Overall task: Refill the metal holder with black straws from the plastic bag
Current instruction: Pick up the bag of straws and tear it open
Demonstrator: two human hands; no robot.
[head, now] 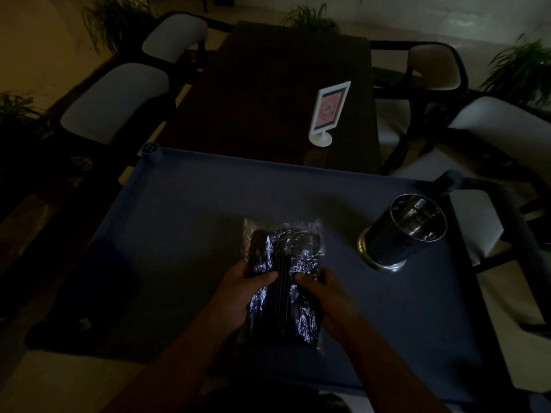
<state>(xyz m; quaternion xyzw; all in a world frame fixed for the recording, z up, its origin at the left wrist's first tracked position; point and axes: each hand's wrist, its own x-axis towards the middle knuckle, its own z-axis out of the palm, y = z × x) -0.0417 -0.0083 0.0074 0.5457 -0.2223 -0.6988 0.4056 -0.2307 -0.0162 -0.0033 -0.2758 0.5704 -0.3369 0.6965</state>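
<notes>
Lower centre of frame, on the blue cart top (179, 219), L hand (238, 290) curls its fingers round the left edge of the plastic bag (283, 242), thumb on top; R hand (325, 296) pinches the right edge likewise. Black straws (281, 281) inside: prob. light, stiff-ish, film crinkly & slippery, so grip round the bundle mid-length. Metal holder (402, 231) stands upright mid-right, apart from bag.
</notes>
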